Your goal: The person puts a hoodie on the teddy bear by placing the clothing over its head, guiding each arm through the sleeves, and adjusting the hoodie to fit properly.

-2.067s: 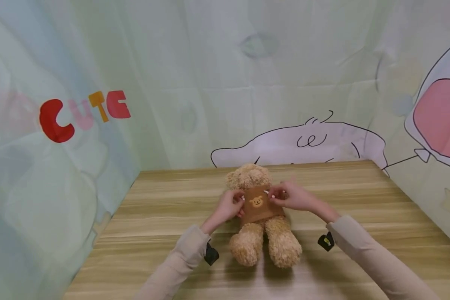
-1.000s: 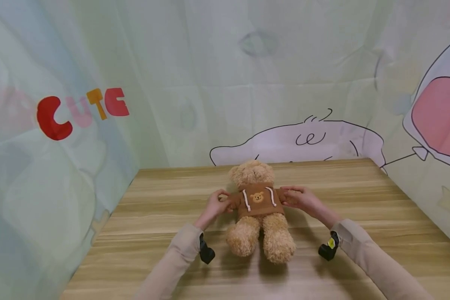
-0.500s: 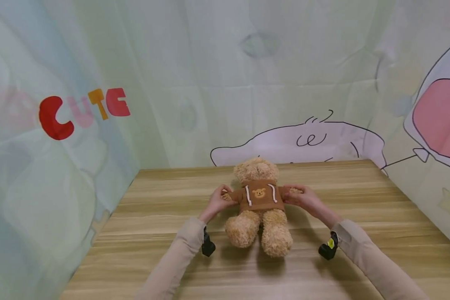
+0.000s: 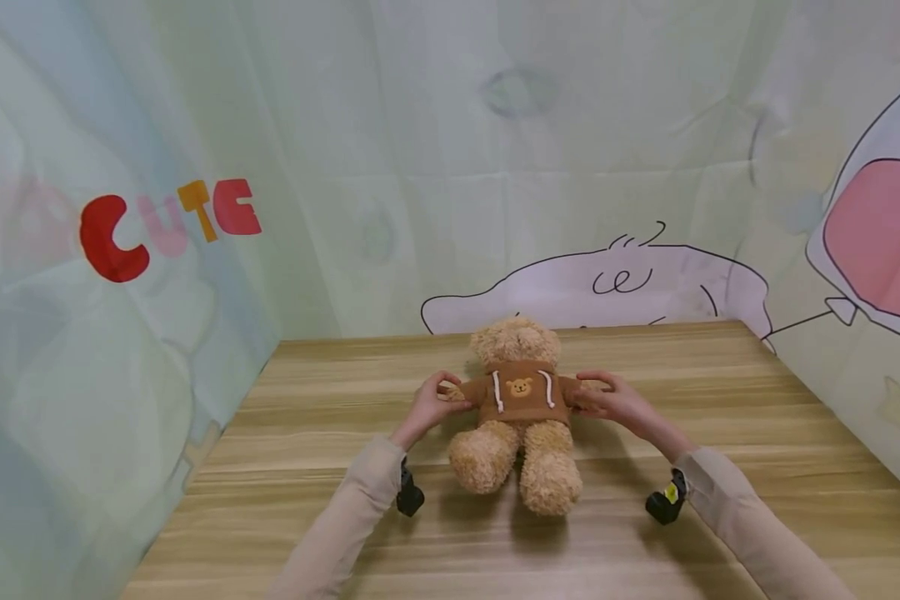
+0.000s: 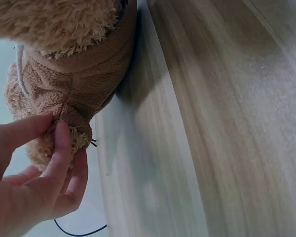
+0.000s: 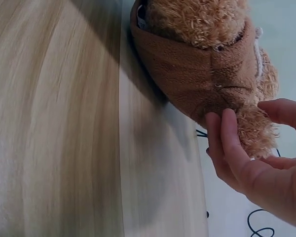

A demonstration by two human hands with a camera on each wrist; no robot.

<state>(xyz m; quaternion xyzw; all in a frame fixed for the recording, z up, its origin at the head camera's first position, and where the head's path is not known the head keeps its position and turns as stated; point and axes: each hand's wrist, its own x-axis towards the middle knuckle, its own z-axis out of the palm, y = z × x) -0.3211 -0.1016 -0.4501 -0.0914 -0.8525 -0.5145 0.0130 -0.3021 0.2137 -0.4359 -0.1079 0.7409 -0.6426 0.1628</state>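
A light-brown teddy bear in a brown hoodie lies on its back on the wooden table, legs toward me. White drawstrings hang on the hoodie's chest, beside a small bear-face patch. On the left, my left hand pinches the end of one sleeve, thumb and forefinger at the cuff, a furry paw showing among the fingers. My right hand holds the opposite arm: its fingers lie against the sleeve and the thumb touches the furry paw from the other side.
The table has a wood-grain top, its far edge just beyond the bear's head. Printed cloth curtains hang behind and at both sides. Black wrist cameras sit under the sleeves. Thin dark cables show past the table edge.
Both hands have left the drawstrings and moved out to the bear's arms; the paws now show at the cuffs. The bear has shifted slightly away. Lately the right fingers have spread a little.
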